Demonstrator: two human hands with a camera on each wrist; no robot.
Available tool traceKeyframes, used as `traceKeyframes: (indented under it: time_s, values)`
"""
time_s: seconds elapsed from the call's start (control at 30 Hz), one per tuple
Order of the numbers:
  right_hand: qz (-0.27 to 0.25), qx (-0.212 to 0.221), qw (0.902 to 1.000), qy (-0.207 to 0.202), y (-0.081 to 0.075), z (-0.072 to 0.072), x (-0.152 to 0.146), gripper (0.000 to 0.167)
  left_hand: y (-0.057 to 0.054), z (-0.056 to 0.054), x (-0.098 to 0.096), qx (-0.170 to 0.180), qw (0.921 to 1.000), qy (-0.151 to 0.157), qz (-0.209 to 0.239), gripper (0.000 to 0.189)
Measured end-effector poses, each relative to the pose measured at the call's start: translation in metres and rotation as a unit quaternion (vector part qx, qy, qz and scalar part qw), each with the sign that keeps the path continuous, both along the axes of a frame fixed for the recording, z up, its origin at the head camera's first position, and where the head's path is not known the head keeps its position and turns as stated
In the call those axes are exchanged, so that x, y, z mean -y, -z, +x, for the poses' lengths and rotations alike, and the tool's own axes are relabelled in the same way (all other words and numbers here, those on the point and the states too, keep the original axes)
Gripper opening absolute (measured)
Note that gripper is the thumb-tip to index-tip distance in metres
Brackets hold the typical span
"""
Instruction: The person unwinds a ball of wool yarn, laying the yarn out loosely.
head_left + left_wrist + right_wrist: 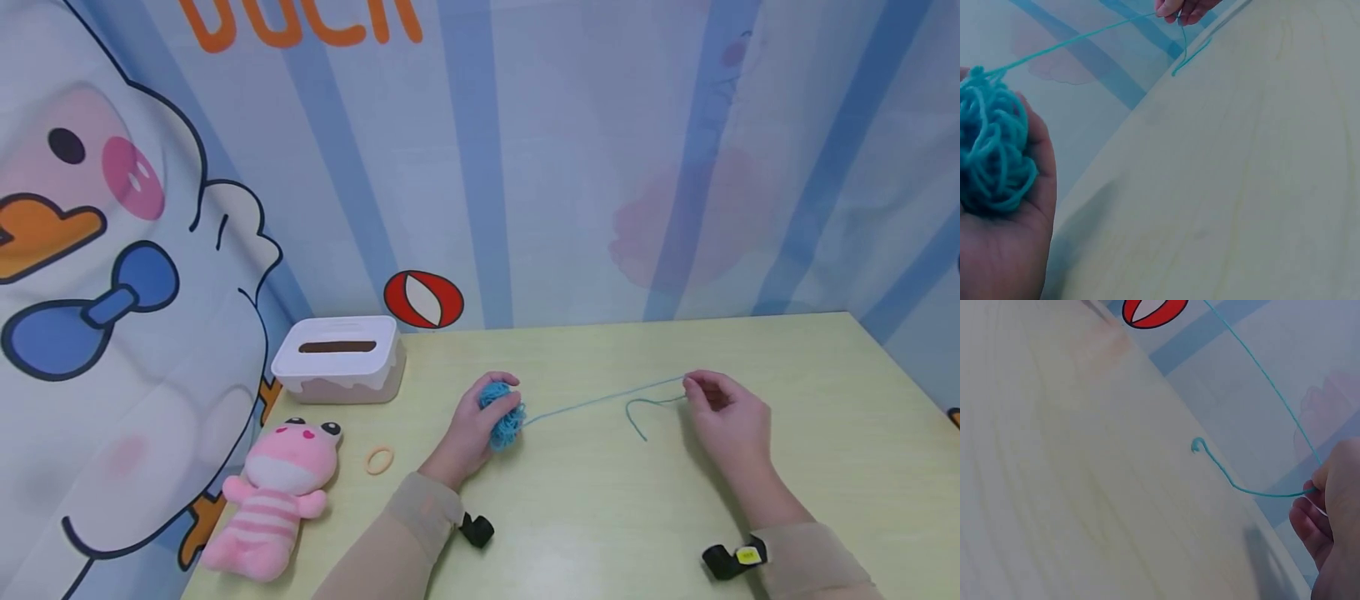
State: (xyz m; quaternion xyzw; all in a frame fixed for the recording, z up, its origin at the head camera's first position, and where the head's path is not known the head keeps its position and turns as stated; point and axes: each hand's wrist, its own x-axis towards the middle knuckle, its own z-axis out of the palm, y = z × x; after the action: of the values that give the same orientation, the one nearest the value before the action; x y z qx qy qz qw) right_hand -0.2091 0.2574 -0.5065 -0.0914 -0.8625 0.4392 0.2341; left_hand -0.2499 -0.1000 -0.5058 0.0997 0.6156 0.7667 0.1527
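My left hand (474,425) grips a fluffy ball of blue yarn (504,417), its thumb across the front. In the left wrist view the loose loops of the yarn ball (994,144) bulge out of the palm. A single strand of yarn (600,402) runs taut from the ball to my right hand (731,421), which pinches it between thumb and fingertips. Beyond the pinch the strand's loose end (1233,484) dangles in a curve, as the right wrist view shows. Both hands are raised over the pale wooden table (585,517).
At the table's left lies a pink striped plush toy (273,500), with a small beige ring (379,460) beside it. A white-lidded tissue box (340,360) stands at the back left. Behind the table hangs a blue striped cloth (570,167) printed with a duck.
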Motion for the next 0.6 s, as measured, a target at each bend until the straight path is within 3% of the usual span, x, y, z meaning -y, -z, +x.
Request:
traceKeyframes:
  time_s: [0.2, 0.4, 0.5, 0.6]
  values:
    - [0.029, 0.052, 0.9977, 0.031, 0.0, 0.002, -0.014, 0.03, -0.001, -0.001, -0.001, 0.019, 0.9993, 0.008, 0.032, 0.038]
    - [0.052, 0.066, 0.9964, 0.013, -0.002, 0.003, -0.013, 0.03, -0.002, -0.002, -0.002, 0.014, 0.9988, 0.018, 0.043, 0.042]
    - [0.048, 0.036, 0.9982, 0.002, -0.005, 0.003, -0.004, 0.033, -0.003, -0.001, -0.003, 0.014, 0.999, 0.02, 0.038, 0.044]
    - [0.048, -0.048, 0.9973, -0.025, -0.005, 0.002, 0.012, 0.032, -0.002, 0.0, -0.004, 0.018, 0.999, 0.023, 0.033, 0.045]
